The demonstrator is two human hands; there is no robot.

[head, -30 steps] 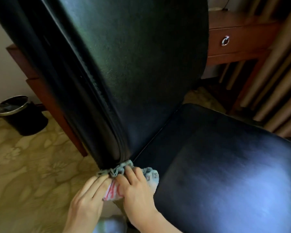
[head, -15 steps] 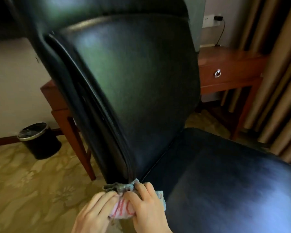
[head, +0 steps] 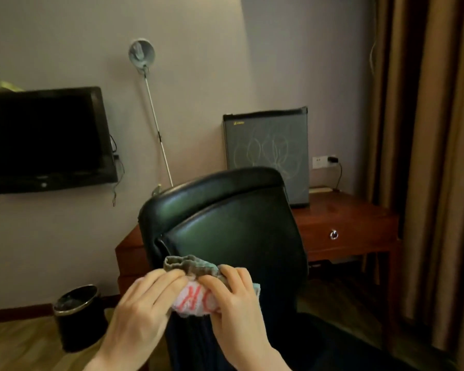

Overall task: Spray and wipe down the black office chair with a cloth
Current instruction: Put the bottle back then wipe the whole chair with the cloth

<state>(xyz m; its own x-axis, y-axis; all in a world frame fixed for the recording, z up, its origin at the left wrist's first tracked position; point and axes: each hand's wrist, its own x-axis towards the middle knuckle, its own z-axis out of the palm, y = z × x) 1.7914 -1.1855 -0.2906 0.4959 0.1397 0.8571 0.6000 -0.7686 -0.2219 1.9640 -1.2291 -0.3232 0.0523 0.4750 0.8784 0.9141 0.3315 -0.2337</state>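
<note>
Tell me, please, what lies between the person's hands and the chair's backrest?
The bunched cloth, which the left hand and right hand grip in front of the backrest, per the head view.

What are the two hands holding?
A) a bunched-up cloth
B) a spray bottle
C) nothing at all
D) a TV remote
A: the left hand and the right hand both pinch a scrunched cloth with red letters on it, at the side edge of the black chair back.
</note>
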